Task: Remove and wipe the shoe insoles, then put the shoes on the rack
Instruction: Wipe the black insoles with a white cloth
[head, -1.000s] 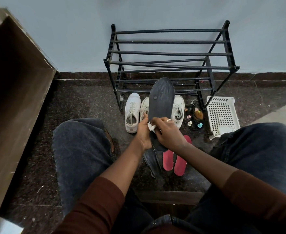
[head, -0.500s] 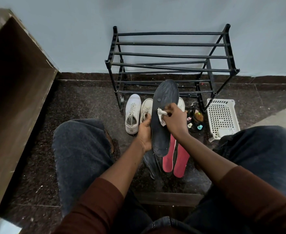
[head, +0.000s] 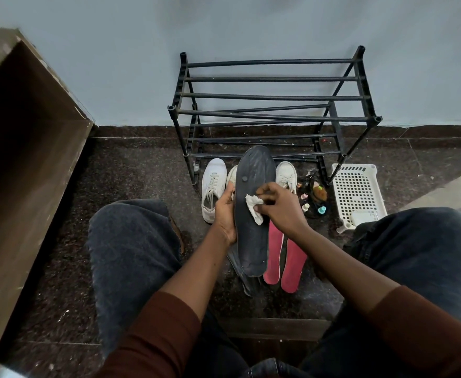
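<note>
The left hand (head: 225, 214) grips the side of a dark insole (head: 254, 203) and holds it up over the floor (head: 131, 170), in front of the black rack (head: 273, 105). The right hand (head: 281, 208) pinches a small white cloth (head: 254, 207) and presses it on the middle of the insole. To wipe well, I think the cloth should rub from toe to heel while the left hand keeps the insole steady. Two pink insoles (head: 284, 257) lie on the floor below. White shoes (head: 213, 186) sit by the rack's front legs. A white basket (head: 357, 192) stands at the rack's right side with something pale inside; I cannot tell what.
</note>
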Demonstrator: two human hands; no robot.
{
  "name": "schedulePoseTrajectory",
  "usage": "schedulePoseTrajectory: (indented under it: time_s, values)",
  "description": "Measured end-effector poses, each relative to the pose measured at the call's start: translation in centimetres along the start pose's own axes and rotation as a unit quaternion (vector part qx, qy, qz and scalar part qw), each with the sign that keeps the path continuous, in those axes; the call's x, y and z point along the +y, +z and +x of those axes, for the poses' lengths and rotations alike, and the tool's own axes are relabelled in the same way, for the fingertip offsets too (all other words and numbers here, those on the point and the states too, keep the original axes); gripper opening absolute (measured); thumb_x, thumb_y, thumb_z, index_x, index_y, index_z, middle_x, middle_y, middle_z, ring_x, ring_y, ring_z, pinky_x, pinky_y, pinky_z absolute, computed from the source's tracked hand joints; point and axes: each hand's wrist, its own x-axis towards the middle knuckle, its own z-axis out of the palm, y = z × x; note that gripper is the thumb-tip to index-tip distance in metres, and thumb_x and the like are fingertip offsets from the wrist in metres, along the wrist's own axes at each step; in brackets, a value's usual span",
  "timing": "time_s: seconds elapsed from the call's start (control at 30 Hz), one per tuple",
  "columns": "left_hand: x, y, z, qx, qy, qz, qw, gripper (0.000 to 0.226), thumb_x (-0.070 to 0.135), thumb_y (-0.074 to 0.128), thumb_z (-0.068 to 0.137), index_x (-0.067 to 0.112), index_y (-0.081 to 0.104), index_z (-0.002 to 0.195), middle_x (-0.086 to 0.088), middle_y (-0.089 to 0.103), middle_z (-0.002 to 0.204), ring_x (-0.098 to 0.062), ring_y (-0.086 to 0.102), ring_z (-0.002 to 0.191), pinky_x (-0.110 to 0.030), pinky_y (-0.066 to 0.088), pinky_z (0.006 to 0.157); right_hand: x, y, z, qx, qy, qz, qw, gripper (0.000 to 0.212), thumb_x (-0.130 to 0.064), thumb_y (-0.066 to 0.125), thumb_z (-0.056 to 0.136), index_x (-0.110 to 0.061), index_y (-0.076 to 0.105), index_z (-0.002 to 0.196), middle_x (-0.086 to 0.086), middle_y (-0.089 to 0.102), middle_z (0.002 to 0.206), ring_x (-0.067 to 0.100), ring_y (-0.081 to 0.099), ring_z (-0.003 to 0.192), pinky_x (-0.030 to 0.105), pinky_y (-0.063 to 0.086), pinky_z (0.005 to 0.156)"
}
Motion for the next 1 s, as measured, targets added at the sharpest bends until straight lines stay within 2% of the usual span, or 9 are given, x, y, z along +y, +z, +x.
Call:
schedulePoseTrajectory:
  time_s: [0.1,0.23,0.33,0.47,0.57,0.67,0.83,0.9,1.0]
  values:
    - [0.4,0.1,0.2,-0.001,-0.002,0.006,1.0,0.065,0.056,0.032,0.094,0.004,0.062,0.119,-0.016,0.064,0.114,-0.029,0.061,0.102,-0.041,0.04,0.101,-0.1,-0.4,-0.4,-0.021,-0.016,-0.026,0.999,0.025,0.005,0.07,0.072,-0.011,0.064,0.09,-0.014,0.063,0.081,-0.002,0.057,0.074,0.005,0.04,0.064]
    - [0.3,0.5,0.5,-0.007,0.005,0.008,1.0,0.055,0.043,0.036,0.097,0.007,0.077,0.09,-0.013,0.072,0.096,-0.025,0.069,0.086,-0.036,0.05,0.088,-0.3,-0.7,-1.2,-0.012,-0.043,-0.069,0.997,0.02,0.004,0.066,0.075,-0.01,0.069,0.089,-0.001,0.069,0.082,0.007,0.059,0.071,0.01,0.039,0.062]
    - [0.4,0.7,0.1,-0.003,-0.006,-0.001,1.0,0.052,0.041,0.039,0.095,0.003,0.074,0.097,-0.015,0.071,0.099,-0.027,0.069,0.087,-0.037,0.048,0.09,-0.9,-0.7,-1.5,0.03,-0.068,-0.082,0.994,0.015,0.001,0.06,0.08,-0.01,0.069,0.085,0.004,0.068,0.087,0.016,0.059,0.08,0.013,0.038,0.065]
    - [0.7,0.8,-0.2,-0.016,-0.002,-0.025,1.0,0.048,0.038,0.043,0.089,0.002,0.071,0.102,-0.015,0.07,0.096,-0.028,0.068,0.084,-0.035,0.054,0.079,-1.4,-1.2,-0.9,0.115,-0.082,-0.077,0.987,0.012,-0.009,0.058,0.085,-0.011,0.067,0.092,0.003,0.063,0.089,0.015,0.055,0.08,0.022,0.036,0.069]
    - [0.8,1.1,-0.2,-0.058,-0.003,-0.017,0.998,0.043,0.03,0.044,0.08,0.003,0.073,0.096,-0.014,0.072,0.091,-0.027,0.068,0.079,-0.034,0.054,0.076,-1.6,-1.6,-0.4,0.145,-0.084,-0.071,0.983,0.016,-0.009,0.054,0.086,-0.014,0.067,0.094,0.001,0.062,0.084,0.014,0.055,0.076,0.026,0.037,0.068]
    - [1.1,1.4,-0.6,-0.1,-0.002,-0.001,0.995,0.041,0.023,0.051,0.064,0.004,0.075,0.091,-0.013,0.072,0.088,-0.026,0.069,0.077,-0.032,0.056,0.072,-1.9,-1.8,-0.3,0.149,-0.071,-0.049,0.985,0.017,-0.007,0.055,0.085,-0.016,0.068,0.093,-0.002,0.064,0.083,0.011,0.056,0.075,0.019,0.038,0.064]
    - [1.3,0.9,-0.4,-0.127,-0.006,-0.047,0.991,0.069,0.017,0.076,0.034,0.0,0.071,0.1,-0.017,0.07,0.094,-0.032,0.068,0.082,-0.038,0.057,0.074,-2.3,-2.7,-0.5,0.17,-0.01,0.105,0.98,0.022,-0.006,0.055,0.085,-0.023,0.069,0.088,0.0,0.068,0.076,0.004,0.058,0.057,0.02,0.047,0.058]
    - [1.4,1.4,-0.9,-0.149,-0.01,-0.079,0.986,0.065,0.019,0.073,0.041,0.0,0.069,0.103,-0.018,0.069,0.097,-0.034,0.068,0.084,-0.043,0.057,0.072,-2.3,-3.0,-0.6,0.175,-0.005,0.117,0.978,0.027,-0.007,0.053,0.085,-0.03,0.067,0.08,0.001,0.067,0.074,0.004,0.056,0.057,0.022,0.046,0.057]
    - [1.5,2.2,-1.7,-0.164,-0.041,-0.113,0.979,0.051,0.035,0.05,0.074,0.002,0.067,0.11,-0.018,0.069,0.102,-0.035,0.067,0.087,-0.057,0.054,0.074,-2.5,-3.2,-0.7,0.165,-0.009,0.104,0.981,0.026,-0.011,0.054,0.087,-0.033,0.066,0.082,-0.002,0.067,0.077,0.003,0.056,0.063,0.019,0.044,0.061]
